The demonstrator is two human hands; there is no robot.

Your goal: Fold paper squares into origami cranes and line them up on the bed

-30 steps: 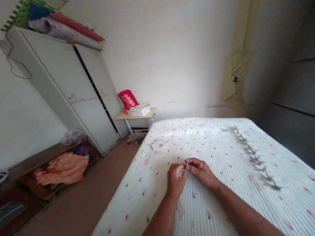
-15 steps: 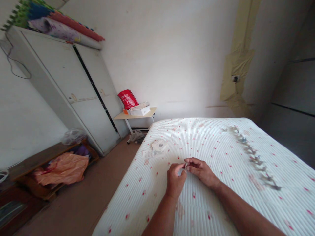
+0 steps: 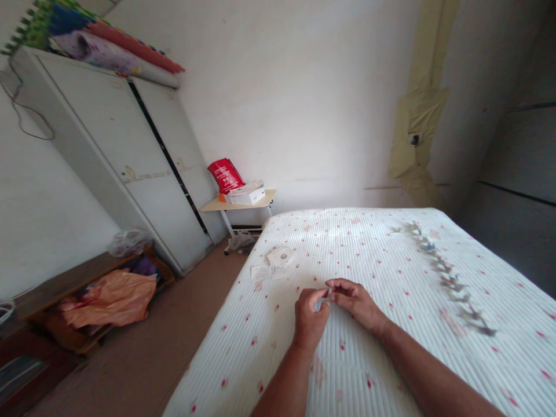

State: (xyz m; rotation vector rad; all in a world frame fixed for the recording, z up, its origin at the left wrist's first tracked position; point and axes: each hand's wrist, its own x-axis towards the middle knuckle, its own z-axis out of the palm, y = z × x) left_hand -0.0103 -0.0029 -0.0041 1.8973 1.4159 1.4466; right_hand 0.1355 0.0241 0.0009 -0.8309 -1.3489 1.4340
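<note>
Over the near part of a white bed cover [image 3: 343, 243] dotted with red, my left hand [image 3: 310, 315] and my right hand [image 3: 354, 300] meet at their fingertips. Thumb and fingers of each are pinched together around something very small, which is too small and too covered to name. Left of the hands lie white paper pieces [image 3: 280, 256], one with a dark round mark. A row of small grey-brown figures [image 3: 452, 284], blurred in outline, runs along the right side of the cover.
Beyond the bed's left corner stands a small table [image 3: 212, 205] with a red bag [image 3: 226, 175] and a white box [image 3: 247, 197]. A tall grey cabinet [image 3: 117, 139] rises at the left. Below it, a low wooden shelf [image 3: 56, 284] holds an orange plastic bag [image 3: 110, 298].
Almost nothing differs. Both hands keep the same place and the same pinch, with at most a slight shift of the fingers.
</note>
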